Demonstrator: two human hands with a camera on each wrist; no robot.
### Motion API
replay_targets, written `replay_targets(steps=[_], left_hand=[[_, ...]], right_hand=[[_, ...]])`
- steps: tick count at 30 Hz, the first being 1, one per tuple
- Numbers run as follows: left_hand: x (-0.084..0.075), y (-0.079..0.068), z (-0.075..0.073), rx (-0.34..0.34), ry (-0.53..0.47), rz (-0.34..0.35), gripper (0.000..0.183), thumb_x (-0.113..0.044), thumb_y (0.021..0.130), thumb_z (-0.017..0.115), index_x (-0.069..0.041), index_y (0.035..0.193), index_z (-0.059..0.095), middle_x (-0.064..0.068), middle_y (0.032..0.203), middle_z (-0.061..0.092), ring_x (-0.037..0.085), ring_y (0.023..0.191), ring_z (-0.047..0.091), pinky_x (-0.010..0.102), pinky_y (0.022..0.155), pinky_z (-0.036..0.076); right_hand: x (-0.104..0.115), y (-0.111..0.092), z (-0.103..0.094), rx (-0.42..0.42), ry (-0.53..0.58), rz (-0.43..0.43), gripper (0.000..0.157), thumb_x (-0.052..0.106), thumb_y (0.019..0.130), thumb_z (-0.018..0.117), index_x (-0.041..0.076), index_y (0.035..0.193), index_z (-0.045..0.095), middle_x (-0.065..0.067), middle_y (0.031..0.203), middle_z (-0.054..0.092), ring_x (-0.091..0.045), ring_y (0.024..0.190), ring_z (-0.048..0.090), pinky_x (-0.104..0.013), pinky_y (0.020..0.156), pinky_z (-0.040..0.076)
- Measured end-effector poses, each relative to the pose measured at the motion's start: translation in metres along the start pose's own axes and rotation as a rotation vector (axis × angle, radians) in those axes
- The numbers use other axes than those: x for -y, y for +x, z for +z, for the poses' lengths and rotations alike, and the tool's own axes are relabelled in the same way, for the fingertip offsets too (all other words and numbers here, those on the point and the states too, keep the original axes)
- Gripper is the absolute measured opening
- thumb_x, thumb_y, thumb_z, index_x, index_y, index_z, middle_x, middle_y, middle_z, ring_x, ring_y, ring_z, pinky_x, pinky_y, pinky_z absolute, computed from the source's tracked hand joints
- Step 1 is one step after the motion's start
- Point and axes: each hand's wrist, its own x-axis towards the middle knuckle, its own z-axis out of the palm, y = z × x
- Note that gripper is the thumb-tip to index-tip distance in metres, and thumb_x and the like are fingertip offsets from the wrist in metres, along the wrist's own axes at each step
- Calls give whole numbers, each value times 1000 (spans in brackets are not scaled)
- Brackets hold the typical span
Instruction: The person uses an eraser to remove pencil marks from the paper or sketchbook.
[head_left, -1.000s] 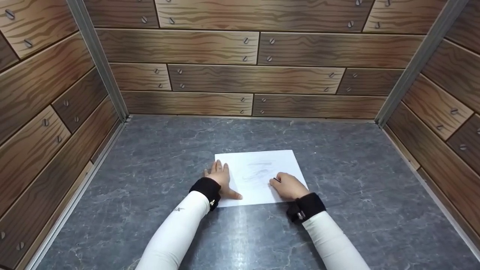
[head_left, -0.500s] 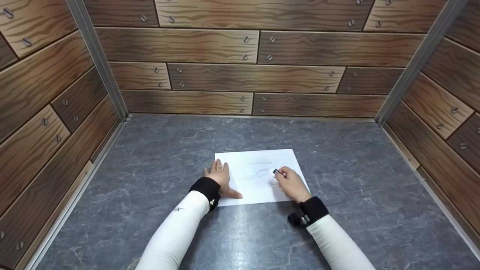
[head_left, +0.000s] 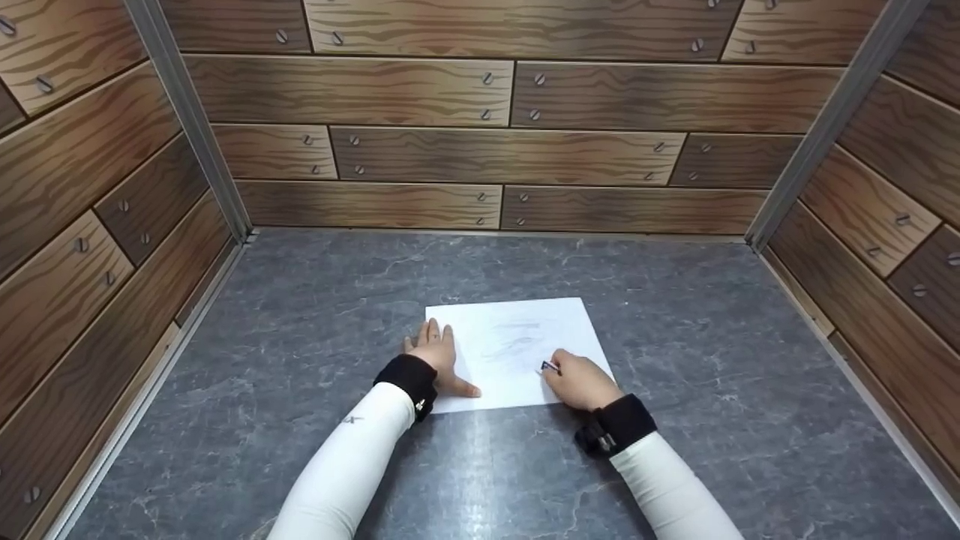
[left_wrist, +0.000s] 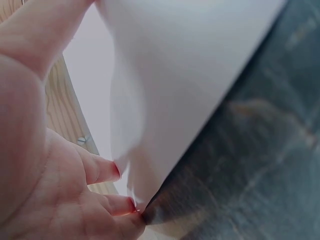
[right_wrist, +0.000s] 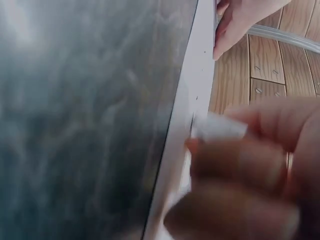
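Note:
A white sheet of paper lies on the dark tabletop, with faint grey smudged strokes across its middle. My left hand rests spread on the sheet's left side, thumb near the front edge. In the left wrist view, that hand's fingertips touch the paper near its edge. On the right part of the sheet, my right hand pinches a small white eraser with a dark band. The right wrist view is blurred around the fingers, and much of the eraser is hidden by them.
Grey marbled tabletop surrounds the paper. Wood-patterned panels wall the back and both sides, joined by grey metal corner strips. Small dark specks dot the paper in the right wrist view.
My right hand with the eraser first moved away from me up the paper, then came back down toward me. The left hand stays in place on the sheet.

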Motion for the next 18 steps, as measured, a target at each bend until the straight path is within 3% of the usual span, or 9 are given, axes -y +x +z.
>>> replay_targets(steps=[3,9,14,18], left_hand=[[1,1,0,10,7,-1,147,-81,94,86,-3,189,6,30,196,-5,44,187,-4,72,150,11],[3,3,1,38,7,-2,148,-83,93,85,-2,189,5,30,196,-7,44,187,-5,72,149,12],[2,5,0,29,10,2,149,-84,94,84,-2,189,4,31,196,-8,45,187,-6,72,149,11],[1,6,0,37,22,-1,148,-84,94,83,-2,189,3,31,196,-9,45,186,-7,73,149,11]], right_hand=[[3,-1,-1,-41,-57,47,21,27,116,64,10,104,65,-5,82,64,-22,73,57,-39,74,49],[11,0,5,30,-46,6,22,31,118,63,12,109,69,-4,85,67,-20,73,57,-38,74,48],[17,4,8,-62,-117,50,21,28,115,66,10,104,71,-9,85,72,-22,72,61,-43,73,54],[20,6,8,-22,-102,-6,25,28,115,62,7,107,72,-14,88,74,-24,72,63,-44,73,55]])
